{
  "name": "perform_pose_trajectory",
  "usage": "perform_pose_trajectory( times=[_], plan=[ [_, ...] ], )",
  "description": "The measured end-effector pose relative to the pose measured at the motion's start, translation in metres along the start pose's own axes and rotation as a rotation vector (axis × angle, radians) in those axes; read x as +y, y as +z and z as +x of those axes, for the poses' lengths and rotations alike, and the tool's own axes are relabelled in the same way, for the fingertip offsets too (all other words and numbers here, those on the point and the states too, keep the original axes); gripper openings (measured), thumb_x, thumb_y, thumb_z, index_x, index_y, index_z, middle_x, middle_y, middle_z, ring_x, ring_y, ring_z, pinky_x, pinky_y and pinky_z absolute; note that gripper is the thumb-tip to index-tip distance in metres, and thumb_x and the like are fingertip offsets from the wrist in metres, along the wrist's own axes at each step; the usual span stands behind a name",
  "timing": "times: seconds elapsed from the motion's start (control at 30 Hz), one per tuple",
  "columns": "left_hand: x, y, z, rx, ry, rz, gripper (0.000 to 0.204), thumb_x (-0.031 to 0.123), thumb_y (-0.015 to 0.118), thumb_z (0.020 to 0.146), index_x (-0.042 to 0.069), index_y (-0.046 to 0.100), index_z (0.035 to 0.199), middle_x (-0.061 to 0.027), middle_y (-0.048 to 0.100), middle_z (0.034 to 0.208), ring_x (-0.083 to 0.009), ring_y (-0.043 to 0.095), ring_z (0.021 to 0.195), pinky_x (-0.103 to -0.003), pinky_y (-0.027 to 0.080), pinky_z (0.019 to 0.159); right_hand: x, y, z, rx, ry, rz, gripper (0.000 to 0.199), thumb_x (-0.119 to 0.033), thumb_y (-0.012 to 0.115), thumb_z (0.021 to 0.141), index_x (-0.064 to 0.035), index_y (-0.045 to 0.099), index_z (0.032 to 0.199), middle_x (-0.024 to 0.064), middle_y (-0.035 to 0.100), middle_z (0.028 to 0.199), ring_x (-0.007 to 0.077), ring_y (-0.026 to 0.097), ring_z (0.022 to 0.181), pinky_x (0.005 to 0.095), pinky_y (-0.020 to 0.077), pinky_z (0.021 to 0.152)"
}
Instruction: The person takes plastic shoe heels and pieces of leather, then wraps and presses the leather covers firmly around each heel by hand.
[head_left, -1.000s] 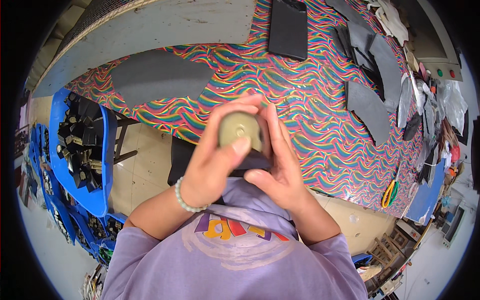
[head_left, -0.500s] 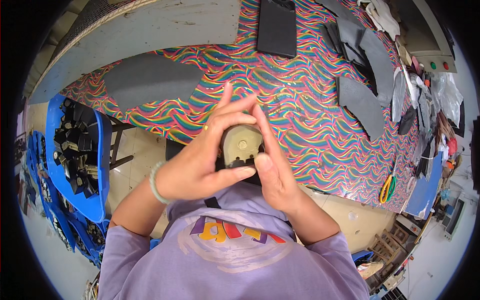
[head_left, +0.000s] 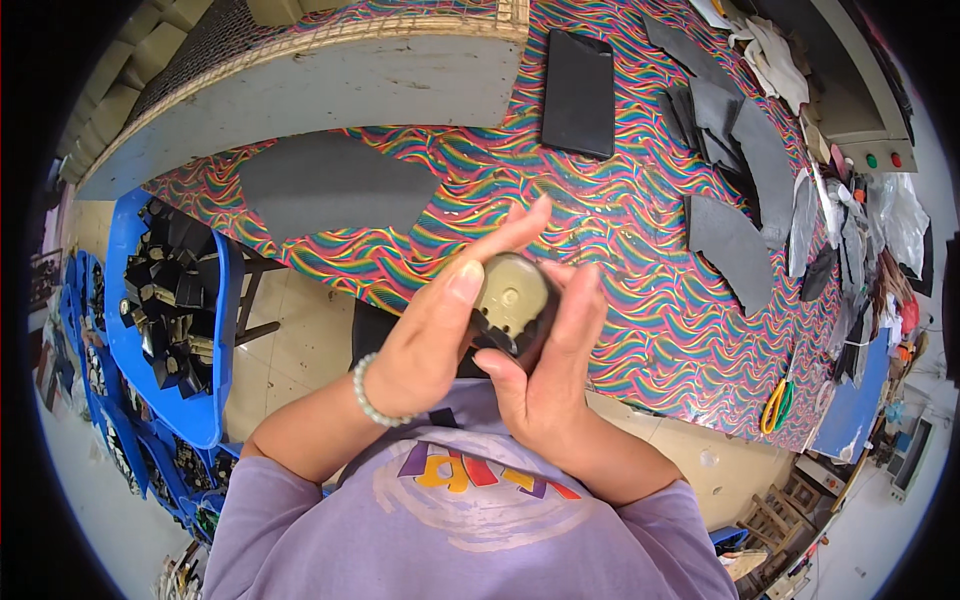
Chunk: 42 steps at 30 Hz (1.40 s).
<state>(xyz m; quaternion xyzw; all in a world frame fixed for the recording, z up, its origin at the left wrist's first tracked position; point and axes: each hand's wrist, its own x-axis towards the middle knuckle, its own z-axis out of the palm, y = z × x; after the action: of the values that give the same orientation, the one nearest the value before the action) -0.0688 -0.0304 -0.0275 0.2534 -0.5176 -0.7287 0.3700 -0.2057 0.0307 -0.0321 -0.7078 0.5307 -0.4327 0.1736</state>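
Both my hands hold a small round olive-tan disc (head_left: pixel 512 293) with a black strip of material wrapped at its lower edge, close to my chest. My left hand (head_left: pixel 440 335) grips its left side, thumb on the rim and a finger stretched out past it. My right hand (head_left: pixel 555 375) cups it from below and the right. Behind the hands lies the table with a rainbow wave-patterned cover (head_left: pixel 620 250).
Dark grey foam pieces lie on the table: a large one (head_left: pixel 330 190) at the left, a black rectangle (head_left: pixel 578 92) at the back, several (head_left: pixel 735 150) at the right. A blue crate (head_left: pixel 170 310) of black parts stands to my left. Yellow-green scissors (head_left: pixel 775 405) lie near the table's right edge.
The disc has been turned in my hands and held slightly to the right. My left fingers have shifted from covering its top to gripping its side, one finger stretched out.
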Motion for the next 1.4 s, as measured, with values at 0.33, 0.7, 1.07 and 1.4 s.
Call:
perform_pose_trajectory(
  times=[0.33, 0.7, 1.07, 1.4],
  plan=[
    [0.037, -0.004, 0.001, -0.334, 0.134, 0.508, 0.082, 0.033, 0.075, 0.080, 0.000, 0.032, 0.141, -0.0205, 0.036, 0.145, -0.0292, 0.042, 0.132, -0.039, 0.036, 0.105, 0.028, -0.053, 0.001, -0.445, 0.062, 0.559, 0.091, -0.040, 0.055, 0.093, -0.0014, -0.005, 0.150, 0.0234, 0.013, 0.153, 0.0365, 0.031, 0.135, 0.0451, 0.0209, 0.113],
    [0.012, -0.011, 0.025, -0.047, 0.370, 1.116, 0.081, 0.026, 0.082, 0.068, 0.002, 0.044, 0.135, -0.0148, 0.058, 0.123, -0.0314, 0.058, 0.109, -0.038, 0.046, 0.093, 0.044, -0.048, 0.002, -0.307, 0.333, 0.227, 0.068, -0.030, 0.049, 0.097, -0.0021, 0.017, 0.150, 0.0217, 0.028, 0.149, 0.0333, 0.028, 0.140, 0.0422, 0.0209, 0.113],
    [-0.026, -0.046, 0.026, -0.173, 0.268, 1.010, 0.074, 0.024, 0.078, 0.071, 0.000, 0.043, 0.131, -0.0184, 0.052, 0.126, -0.0372, 0.048, 0.119, -0.045, 0.038, 0.102, 0.079, -0.020, 0.036, -0.413, 0.094, 0.457, 0.068, -0.016, 0.076, 0.076, -0.0072, 0.046, 0.137, 0.0124, 0.048, 0.140, 0.0316, 0.039, 0.134, 0.0430, 0.0311, 0.111],
    [-0.026, -0.039, 0.021, -0.032, 0.146, 0.662, 0.054, 0.024, 0.056, 0.092, -0.004, 0.042, 0.136, -0.0202, 0.051, 0.132, -0.0334, 0.046, 0.126, -0.039, 0.031, 0.107, 0.073, -0.013, 0.023, -0.335, -0.021, 0.158, 0.060, -0.024, 0.065, 0.086, -0.0089, 0.044, 0.140, 0.0205, 0.035, 0.146, 0.0333, 0.039, 0.133, 0.0397, 0.0308, 0.110]
  ],
)
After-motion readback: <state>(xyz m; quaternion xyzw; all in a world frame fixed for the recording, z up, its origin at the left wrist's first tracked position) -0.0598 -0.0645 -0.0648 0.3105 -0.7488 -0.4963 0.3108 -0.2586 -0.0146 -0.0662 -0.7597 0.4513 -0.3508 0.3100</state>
